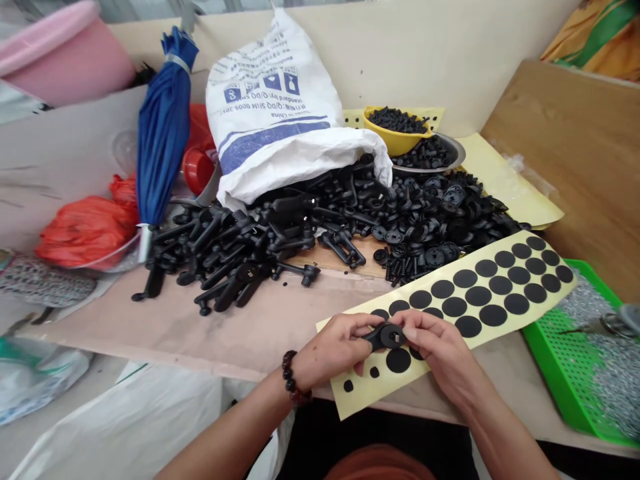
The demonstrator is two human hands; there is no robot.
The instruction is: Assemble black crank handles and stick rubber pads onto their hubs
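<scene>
My left hand [333, 353], with a beaded bracelet at the wrist, grips a black plastic part [393, 336] that has a round end and a small metal piece in its centre. Thumb and fingers of my right hand [440, 350] are closed on the edge of that round end. Whether they also pinch a thin disc there I cannot tell. Below both hands lies a yellow backing sheet [360, 400] with rows of round black stickers [469, 326]. Near its lower left corner, small black dots [349, 386] sit where larger rounds are absent.
Black handle-like parts [225, 260] spill from a white woven sack [280, 153]. Right of them are heaped round black parts [440, 207], a yellow bowl [395, 140] and a metal bowl [453, 155]. A green basket [550, 373] holds screws beside a power driver [615, 323]. A blue umbrella [163, 133] leans left.
</scene>
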